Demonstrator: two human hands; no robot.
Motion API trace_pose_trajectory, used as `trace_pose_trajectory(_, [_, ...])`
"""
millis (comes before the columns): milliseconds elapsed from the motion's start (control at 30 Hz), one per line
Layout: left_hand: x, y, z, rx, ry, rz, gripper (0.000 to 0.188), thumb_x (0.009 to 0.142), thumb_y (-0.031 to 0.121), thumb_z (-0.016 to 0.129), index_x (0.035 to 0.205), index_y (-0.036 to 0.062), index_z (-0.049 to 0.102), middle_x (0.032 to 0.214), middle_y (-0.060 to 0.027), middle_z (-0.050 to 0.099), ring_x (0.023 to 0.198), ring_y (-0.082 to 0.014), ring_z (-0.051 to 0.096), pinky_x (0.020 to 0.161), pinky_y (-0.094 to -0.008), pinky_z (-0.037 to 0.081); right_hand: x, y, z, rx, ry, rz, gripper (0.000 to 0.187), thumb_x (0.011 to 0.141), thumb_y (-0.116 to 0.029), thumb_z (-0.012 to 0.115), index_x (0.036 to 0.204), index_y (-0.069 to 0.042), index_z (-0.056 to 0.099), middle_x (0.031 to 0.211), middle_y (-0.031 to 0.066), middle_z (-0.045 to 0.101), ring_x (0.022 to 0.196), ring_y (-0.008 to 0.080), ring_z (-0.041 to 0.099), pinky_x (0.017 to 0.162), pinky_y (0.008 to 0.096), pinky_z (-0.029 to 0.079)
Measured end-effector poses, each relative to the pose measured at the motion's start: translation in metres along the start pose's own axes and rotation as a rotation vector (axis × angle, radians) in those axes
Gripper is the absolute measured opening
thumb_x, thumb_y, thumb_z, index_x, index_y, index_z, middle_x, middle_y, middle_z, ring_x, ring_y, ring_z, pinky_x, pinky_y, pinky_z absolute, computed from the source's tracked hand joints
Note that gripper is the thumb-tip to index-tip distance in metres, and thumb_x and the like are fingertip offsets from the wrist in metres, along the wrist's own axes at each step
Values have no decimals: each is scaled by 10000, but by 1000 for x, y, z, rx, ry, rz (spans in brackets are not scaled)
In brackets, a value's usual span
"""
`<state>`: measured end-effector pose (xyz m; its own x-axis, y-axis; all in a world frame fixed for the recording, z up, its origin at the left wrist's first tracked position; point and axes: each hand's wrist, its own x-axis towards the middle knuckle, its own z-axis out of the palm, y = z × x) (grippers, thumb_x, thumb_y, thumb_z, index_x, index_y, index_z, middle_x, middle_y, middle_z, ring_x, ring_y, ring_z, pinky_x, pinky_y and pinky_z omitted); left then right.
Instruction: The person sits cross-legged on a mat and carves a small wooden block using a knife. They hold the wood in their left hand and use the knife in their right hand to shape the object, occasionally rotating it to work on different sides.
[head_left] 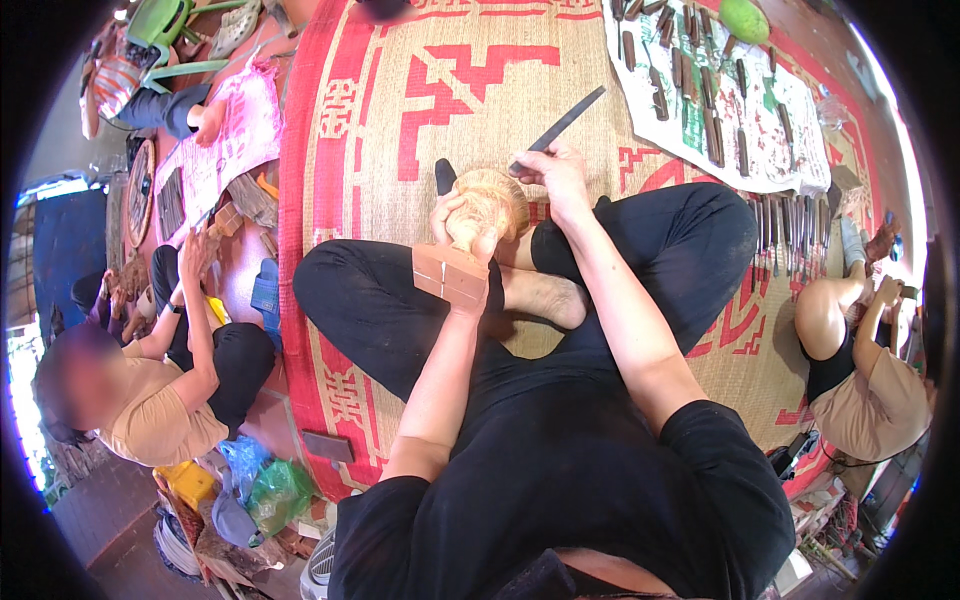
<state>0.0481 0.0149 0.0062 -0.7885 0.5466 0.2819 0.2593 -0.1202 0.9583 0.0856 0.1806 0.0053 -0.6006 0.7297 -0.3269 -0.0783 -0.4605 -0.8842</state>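
A pale wooden carving point(492, 200) with a rounded, finely cut top and a square block base point(450, 275) lies tilted over my crossed legs. My left hand point(478, 245) is wrapped round its narrow middle, between the top and the base. In my right hand point(560, 180) is a long, flat, dark file-like tool point(572, 120), gripped by its near end close to the carving's top. The tool slants up and away to the right. Whether its near end touches the wood I cannot tell.
A red-patterned straw mat point(500, 120) lies under me. At the far right, a white cloth point(640, 110) bears several dark-handled tools and a green round fruit point(744, 20). A row of chisels point(790, 225) lies nearer. People sit at left point(165, 400) and right point(875, 390). Plastic bags point(280, 495) lie lower left.
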Motion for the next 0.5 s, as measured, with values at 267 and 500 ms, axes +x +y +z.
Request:
trace_pose_trajectory(267, [3, -2, 4, -24, 38, 19, 523, 786, 226, 683, 1212, 64, 425, 1256, -132, 437, 1199, -266, 413, 1025, -416, 317, -7, 13, 2, 0, 12, 34, 114, 766, -70, 692, 833, -7, 624, 743, 68, 648, 637, 124, 604, 582, 256, 477])
trace_pose_trajectory(500, [0, -1, 1, -30, 9, 14, 489, 843, 170, 623, 1258, 61, 389, 1293, -118, 414, 1218, -235, 394, 1037, -386, 312, -13, 9, 2, 63, -55, -14, 103, 786, -57, 669, 873, -19, 630, 779, 70, 658, 682, 131, 621, 630, 258, 490])
